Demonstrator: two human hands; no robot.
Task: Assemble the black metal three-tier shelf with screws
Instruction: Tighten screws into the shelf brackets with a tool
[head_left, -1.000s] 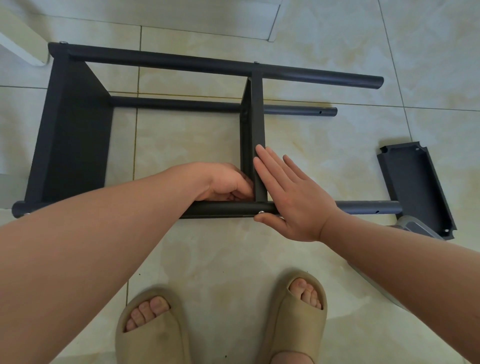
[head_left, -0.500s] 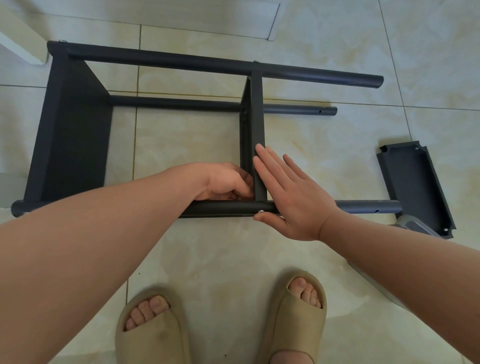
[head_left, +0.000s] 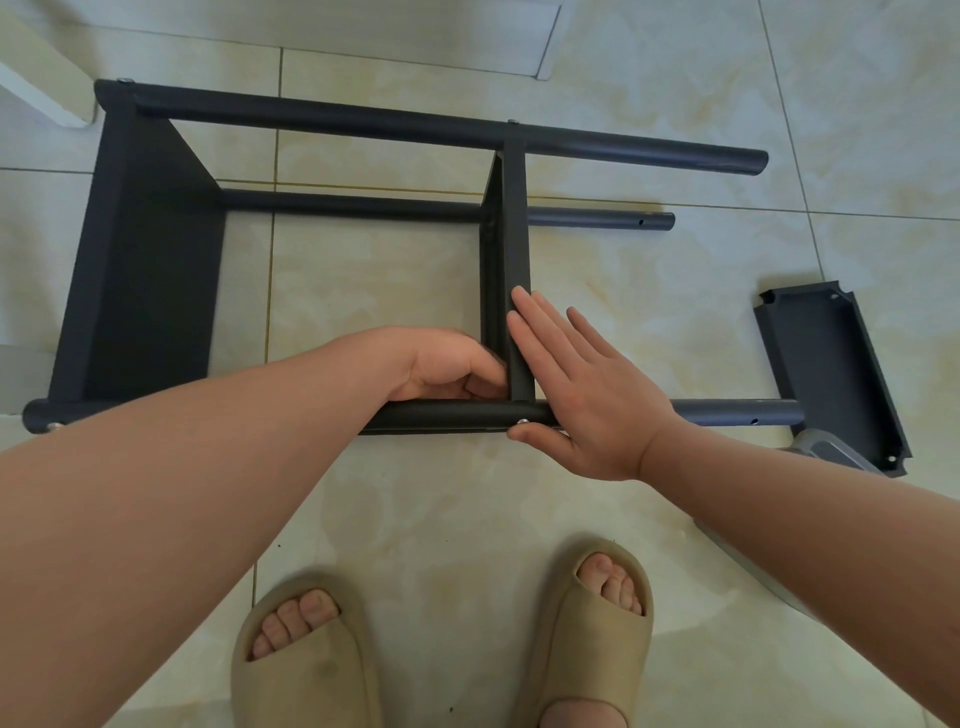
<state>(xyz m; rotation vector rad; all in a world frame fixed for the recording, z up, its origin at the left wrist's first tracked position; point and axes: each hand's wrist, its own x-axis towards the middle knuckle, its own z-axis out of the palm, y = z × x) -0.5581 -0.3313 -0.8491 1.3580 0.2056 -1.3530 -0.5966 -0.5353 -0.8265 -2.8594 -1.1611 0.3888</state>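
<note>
The black metal shelf frame (head_left: 332, 120) lies on its side on the tiled floor, with one tier (head_left: 150, 270) fixed at the left end and a middle tier (head_left: 514, 223) standing between the poles. My left hand (head_left: 447, 366) is curled behind the middle tier where it meets the near pole (head_left: 441, 414); what its fingers hold is hidden. My right hand (head_left: 582, 389) lies flat and open against the tier's right face, thumb under the pole beside a silver screw (head_left: 523, 421). A third tier (head_left: 831, 374) lies loose at the right.
A grey object (head_left: 826, 451) sits partly under the loose tier and my right forearm. A white furniture leg (head_left: 41, 85) stands at the far left. My two feet in beige slippers (head_left: 311, 654) stand close to the near pole.
</note>
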